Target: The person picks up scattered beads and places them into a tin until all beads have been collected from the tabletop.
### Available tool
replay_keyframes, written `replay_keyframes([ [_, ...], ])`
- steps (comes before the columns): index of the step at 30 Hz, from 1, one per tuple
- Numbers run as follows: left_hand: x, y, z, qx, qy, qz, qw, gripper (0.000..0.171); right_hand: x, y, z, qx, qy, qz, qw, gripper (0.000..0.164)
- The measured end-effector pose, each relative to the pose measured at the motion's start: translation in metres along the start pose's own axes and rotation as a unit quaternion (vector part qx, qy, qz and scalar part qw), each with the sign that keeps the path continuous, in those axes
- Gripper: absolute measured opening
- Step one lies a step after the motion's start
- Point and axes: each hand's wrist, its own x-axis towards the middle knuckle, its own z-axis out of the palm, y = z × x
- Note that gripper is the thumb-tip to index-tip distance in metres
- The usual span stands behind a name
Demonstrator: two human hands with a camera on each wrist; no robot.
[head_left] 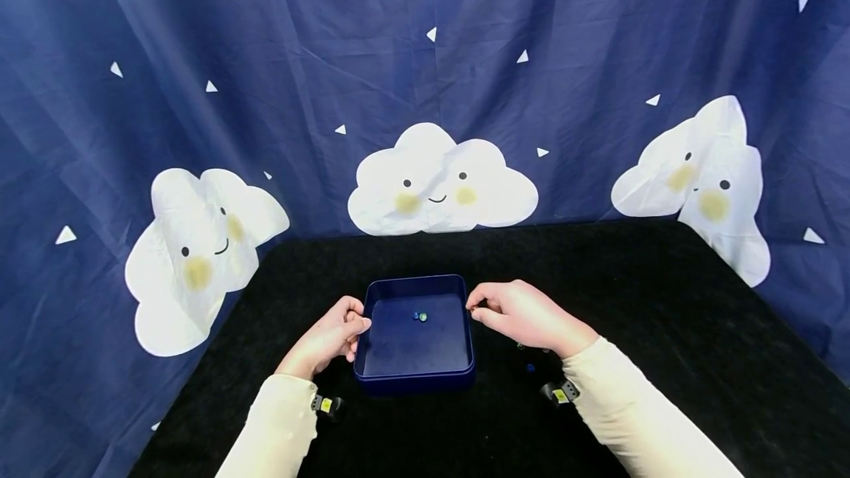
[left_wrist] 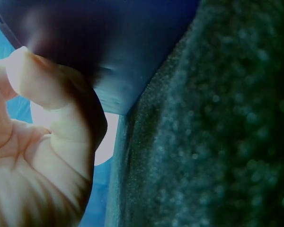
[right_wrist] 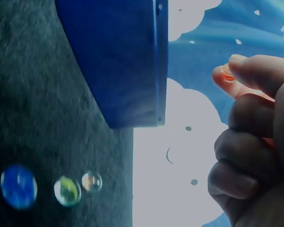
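A square dark blue box without a lid stands on the black cloth. Inside it lie a small blue marble and a greenish marble. My left hand grips the box's left wall, thumb over the rim and fingers curled outside. Just off the right wall, level with the rim, is my right hand. Between its thumb and forefinger it pinches a small clear marble with orange in it; the other fingers are curled in.
On the cloth right of the box lie a blue marble, a clear one with yellow-green and a smaller clear one. The black-covered table reaches back to a blue curtain with white clouds.
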Motion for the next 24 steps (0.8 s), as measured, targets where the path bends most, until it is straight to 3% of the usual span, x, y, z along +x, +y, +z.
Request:
replay_keyframes([
  [5, 0.001, 0.0, 0.0, 0.0, 0.003, 0.0, 1.0, 0.032, 0.01, -0.006, 0.01, -0.021, -0.005, -0.022, 1.0, 0.01],
  [16, 0.002, -0.001, 0.001, -0.004, 0.002, -0.002, 1.0, 0.031, 0.022, -0.016, 0.022, -0.033, -0.027, -0.021, 0.999, 0.011],
  [24, 0.002, -0.001, 0.002, -0.006, 0.001, -0.002, 1.0, 0.031, 0.018, -0.013, 0.021, -0.025, -0.026, -0.002, 0.999, 0.009],
])
